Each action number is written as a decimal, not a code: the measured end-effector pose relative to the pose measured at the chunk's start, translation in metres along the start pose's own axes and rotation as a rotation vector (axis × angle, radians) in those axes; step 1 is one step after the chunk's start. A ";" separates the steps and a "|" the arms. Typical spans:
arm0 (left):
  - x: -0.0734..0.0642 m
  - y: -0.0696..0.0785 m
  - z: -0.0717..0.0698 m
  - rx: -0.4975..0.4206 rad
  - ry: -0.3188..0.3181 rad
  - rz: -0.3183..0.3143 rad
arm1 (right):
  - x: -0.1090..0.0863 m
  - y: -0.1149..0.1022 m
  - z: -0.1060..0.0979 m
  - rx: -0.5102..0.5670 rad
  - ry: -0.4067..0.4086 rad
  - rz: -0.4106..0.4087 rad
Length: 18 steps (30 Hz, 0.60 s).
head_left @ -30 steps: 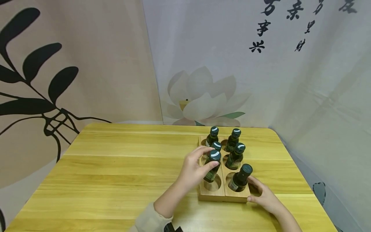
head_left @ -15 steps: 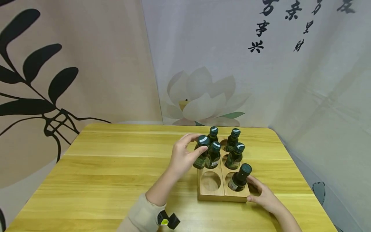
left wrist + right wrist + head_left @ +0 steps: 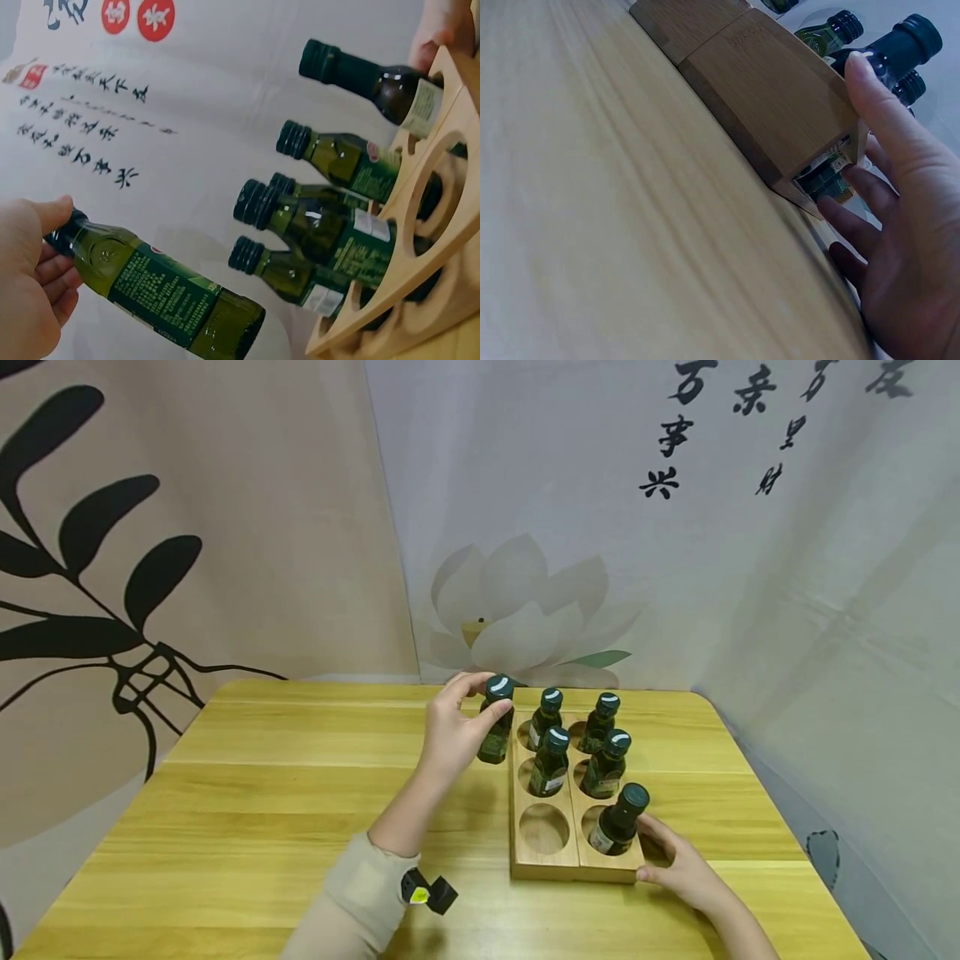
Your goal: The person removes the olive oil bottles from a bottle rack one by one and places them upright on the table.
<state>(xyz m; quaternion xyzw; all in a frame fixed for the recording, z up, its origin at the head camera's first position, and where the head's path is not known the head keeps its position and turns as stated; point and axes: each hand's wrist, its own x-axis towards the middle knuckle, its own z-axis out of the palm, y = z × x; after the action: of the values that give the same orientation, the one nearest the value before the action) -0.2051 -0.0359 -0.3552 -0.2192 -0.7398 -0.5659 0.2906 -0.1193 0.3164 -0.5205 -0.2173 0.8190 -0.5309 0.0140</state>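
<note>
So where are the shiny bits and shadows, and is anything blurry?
Head view: pale shine low on the table, soft shadow below the held bottle; left wrist view: small glints on that bottle, its label print too fuzzy to read easily; right wrist view: table grain looks soft, with a dark shadow line under the wooden rack.

The bottle (image 3: 161, 289) looks glossy and glassy, the rack (image 3: 772, 97) smooth wood.

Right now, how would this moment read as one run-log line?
wooden rack: five bottles in holes; left hand: holds sixth bottle, left of rack; right hand: holds rack's near-right corner
</note>
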 end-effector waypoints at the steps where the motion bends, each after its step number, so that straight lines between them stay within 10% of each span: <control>1: 0.002 -0.002 0.000 0.004 0.007 -0.004 | 0.000 0.000 0.000 0.001 -0.001 0.002; 18: 0.013 -0.039 0.002 0.025 0.061 -0.098 | 0.001 0.002 0.001 0.004 0.011 -0.007</control>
<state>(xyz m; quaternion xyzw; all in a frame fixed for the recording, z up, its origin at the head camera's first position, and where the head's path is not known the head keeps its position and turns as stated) -0.2398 -0.0443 -0.3745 -0.1618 -0.7474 -0.5767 0.2877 -0.1205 0.3162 -0.5221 -0.2174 0.8172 -0.5337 0.0079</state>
